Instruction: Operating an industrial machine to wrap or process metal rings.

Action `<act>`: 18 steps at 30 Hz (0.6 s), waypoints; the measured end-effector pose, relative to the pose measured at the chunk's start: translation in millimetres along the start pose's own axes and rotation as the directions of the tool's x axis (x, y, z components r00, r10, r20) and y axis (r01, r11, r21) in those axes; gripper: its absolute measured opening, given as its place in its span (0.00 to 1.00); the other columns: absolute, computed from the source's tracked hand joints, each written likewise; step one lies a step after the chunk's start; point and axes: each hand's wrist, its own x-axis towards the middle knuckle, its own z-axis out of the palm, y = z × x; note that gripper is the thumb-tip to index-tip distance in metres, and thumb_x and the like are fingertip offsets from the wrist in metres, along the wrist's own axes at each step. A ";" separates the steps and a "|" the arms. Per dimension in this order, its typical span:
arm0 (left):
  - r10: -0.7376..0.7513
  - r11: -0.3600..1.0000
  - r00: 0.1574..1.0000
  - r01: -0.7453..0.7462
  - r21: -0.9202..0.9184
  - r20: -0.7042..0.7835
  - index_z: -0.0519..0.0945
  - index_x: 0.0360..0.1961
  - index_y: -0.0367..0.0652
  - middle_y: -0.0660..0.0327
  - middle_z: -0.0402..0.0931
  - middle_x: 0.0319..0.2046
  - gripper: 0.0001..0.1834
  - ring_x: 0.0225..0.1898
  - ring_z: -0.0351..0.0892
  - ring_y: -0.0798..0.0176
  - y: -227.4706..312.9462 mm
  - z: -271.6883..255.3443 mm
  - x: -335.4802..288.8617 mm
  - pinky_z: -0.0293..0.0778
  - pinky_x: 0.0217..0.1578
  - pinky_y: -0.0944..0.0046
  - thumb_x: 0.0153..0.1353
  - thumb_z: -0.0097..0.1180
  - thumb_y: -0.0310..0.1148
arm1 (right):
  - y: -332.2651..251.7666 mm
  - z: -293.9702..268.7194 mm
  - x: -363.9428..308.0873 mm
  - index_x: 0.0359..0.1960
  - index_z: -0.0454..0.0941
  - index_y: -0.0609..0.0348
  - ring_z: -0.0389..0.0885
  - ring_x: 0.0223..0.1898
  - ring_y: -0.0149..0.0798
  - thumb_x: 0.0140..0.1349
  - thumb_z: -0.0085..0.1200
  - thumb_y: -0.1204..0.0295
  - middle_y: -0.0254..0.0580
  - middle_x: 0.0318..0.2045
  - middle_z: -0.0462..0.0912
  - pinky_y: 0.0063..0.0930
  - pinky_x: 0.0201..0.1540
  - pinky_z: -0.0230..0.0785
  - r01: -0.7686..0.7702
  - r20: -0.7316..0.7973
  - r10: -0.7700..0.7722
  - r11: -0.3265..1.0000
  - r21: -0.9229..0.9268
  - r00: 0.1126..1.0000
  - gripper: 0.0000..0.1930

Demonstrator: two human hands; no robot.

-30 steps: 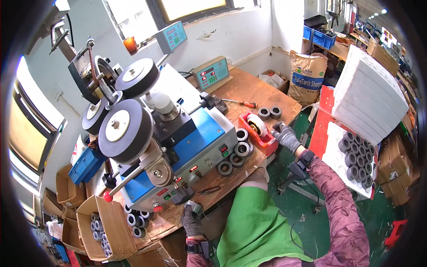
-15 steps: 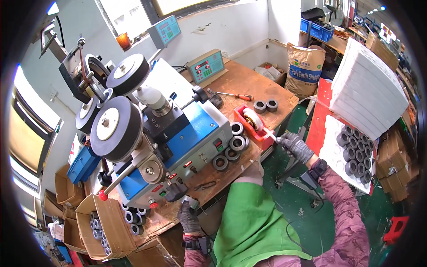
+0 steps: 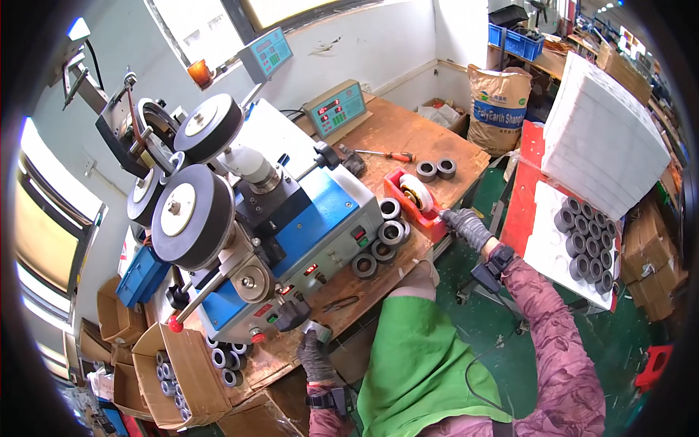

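My right hand [image 3: 470, 228], in a dark grey glove, is at the front end of a red tape dispenser [image 3: 429, 224] on the bench. Its fingers are closed at the end of the white tape; they hide most of the strip. A roll of tape [image 3: 415, 192] sits in the dispenser. At the bench's front edge, below a black knob [image 3: 293, 315], my left hand [image 3: 316, 360] grips a small grey ring-like piece [image 3: 317, 332]. The glove covers part of that piece.
A blue and grey winding machine [image 3: 298, 240] with large black wheels fills the bench. Several dark rings [image 3: 392, 233] lie beside it; others stand on a white sheet [image 3: 546, 240] at right. Pliers [image 3: 341, 303], a screwdriver [image 3: 397, 156] and a carton [image 3: 186, 371] are around.
My right hand has moved left and slightly up to the dispenser's front end. The white strip stretched between them before no longer shows. My left hand still holds the grey piece.
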 end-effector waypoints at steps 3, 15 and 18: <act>0.037 0.998 0.998 -0.035 0.047 -0.042 0.77 0.41 0.36 0.58 0.77 0.37 0.17 0.37 0.78 0.59 3.1 -10.2 -1.3 0.77 0.41 0.59 0.56 0.59 0.39 | 2.0 3.0 -9.0 0.26 0.79 0.65 0.73 0.21 0.33 0.57 0.55 0.49 0.39 0.20 0.79 0.31 0.27 0.67 0.007 0.075 -0.009 0.999 0.032 0.997 0.25; 0.007 0.999 0.997 -0.004 0.041 -0.077 0.78 0.42 0.35 0.61 0.76 0.36 0.17 0.34 0.76 0.65 -20.9 -18.9 5.7 0.73 0.35 0.66 0.56 0.61 0.36 | 83.6 36.7 6.3 0.26 0.76 0.58 0.71 0.17 0.34 0.57 0.57 0.68 0.35 0.15 0.73 0.29 0.23 0.64 0.348 -0.286 -0.284 0.915 0.206 0.915 0.07; -0.006 1.000 0.996 0.006 -0.003 -0.086 0.78 0.43 0.33 0.59 0.76 0.37 0.17 0.36 0.77 0.63 -10.9 -16.6 -2.0 0.74 0.38 0.64 0.55 0.61 0.34 | 85.3 55.9 -49.7 0.23 0.76 0.54 0.66 0.14 0.28 0.57 0.57 0.67 0.30 0.13 0.70 0.24 0.19 0.60 -0.150 0.053 0.140 0.906 0.396 0.989 0.07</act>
